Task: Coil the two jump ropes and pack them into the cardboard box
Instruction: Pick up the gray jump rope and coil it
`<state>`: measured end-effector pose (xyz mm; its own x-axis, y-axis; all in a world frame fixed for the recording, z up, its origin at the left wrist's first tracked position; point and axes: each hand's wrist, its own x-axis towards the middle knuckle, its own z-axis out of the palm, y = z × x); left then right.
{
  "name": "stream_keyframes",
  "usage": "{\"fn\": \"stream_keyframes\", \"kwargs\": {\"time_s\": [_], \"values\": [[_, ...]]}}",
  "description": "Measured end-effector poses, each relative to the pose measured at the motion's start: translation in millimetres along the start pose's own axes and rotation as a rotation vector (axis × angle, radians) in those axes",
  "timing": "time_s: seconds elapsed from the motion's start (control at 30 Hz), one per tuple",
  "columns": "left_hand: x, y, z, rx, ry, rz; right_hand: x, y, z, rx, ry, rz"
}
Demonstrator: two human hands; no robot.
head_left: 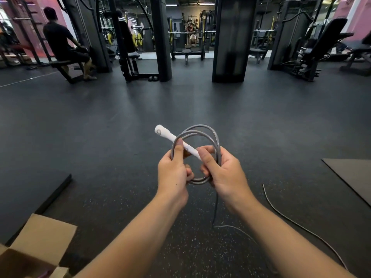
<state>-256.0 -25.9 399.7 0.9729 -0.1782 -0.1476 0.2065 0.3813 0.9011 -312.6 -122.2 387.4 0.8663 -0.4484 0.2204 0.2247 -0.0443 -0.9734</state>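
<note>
A grey jump rope [202, 131] with a white handle [172, 137] is held in front of me, wound into a few loops. My left hand [173, 171] grips the left side of the coil, thumb pressed on the cord. My right hand [222, 173] holds the right side of the coil and the handle's lower end. A loose tail of cord [215, 209] hangs from the coil down to the floor. More grey cord [281, 214] lies on the floor at the right. An open cardboard box [43, 239] stands at the bottom left; its inside is mostly out of view.
Dark rubber gym floor all around. A black mat [30, 195] lies on the left and a grey mat [353, 177] on the right. Weight machines and benches line the back, with a person [60, 41] seated on a bench at the far left.
</note>
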Motion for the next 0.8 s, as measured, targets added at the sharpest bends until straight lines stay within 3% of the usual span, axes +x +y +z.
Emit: {"fn": "stream_keyframes", "kwargs": {"time_s": [0.17,0.37,0.43,0.5,0.6,0.67,0.8], "values": [[7.7,5.2,-11.8,0.123,-0.088,0.002,14.0,-2.3,-10.0,0.013,-0.02,0.045],[20.4,24.6,-27.8,0.128,-0.333,-0.21,23.2,-0.6,-27.8,-0.011,-0.07,0.123],[30.7,31.7,-38.3,0.311,-0.304,-0.105,24.3,-1.7,-37.4,-0.112,-0.148,0.116],[33.1,43.5,-45.3,0.722,-0.273,0.12,25.5,-6.3,-44.7,-0.208,-0.256,0.082],[21.1,60.1,-40.0,1.136,-0.554,0.362,24.3,-12.2,-44.1,-0.276,-0.496,0.075],[15.8,63.0,-33.4,1.227,-0.758,0.283,21.4,-16.3,-40.4,-0.298,-0.634,0.105],[12.8,58.2,-29.1,1.242,-0.876,0.074,18.5,-17.9,-37.8,-0.405,-0.679,0.088]]}}
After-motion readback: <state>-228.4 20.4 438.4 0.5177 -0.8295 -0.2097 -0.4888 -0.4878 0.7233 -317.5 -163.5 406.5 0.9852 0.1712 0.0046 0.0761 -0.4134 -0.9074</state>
